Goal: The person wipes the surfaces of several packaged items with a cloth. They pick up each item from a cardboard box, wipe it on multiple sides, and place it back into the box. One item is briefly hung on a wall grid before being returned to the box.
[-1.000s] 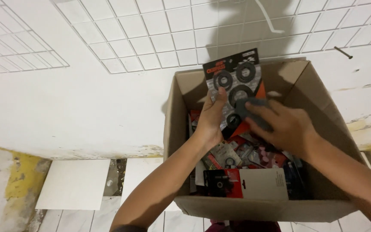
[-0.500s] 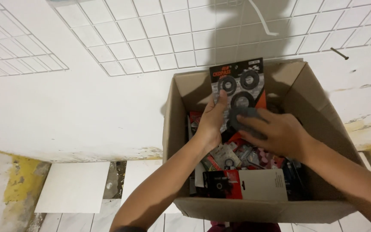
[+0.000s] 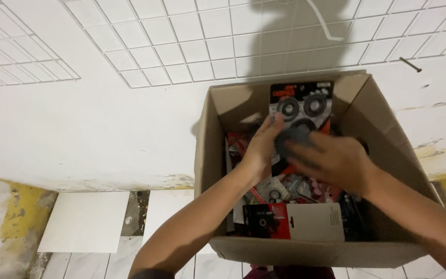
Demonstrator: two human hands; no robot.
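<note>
White tiled wall (image 3: 192, 41) behind, I reach into an open cardboard box (image 3: 207, 155) of carded parts. Since a second ago my left hand (image 3: 261, 147) has stayed pinched on the black blister card of rings (image 3: 300, 106), while my right hand (image 3: 331, 160) has slid in, curled over a dark ring (image 3: 292, 135).
</note>
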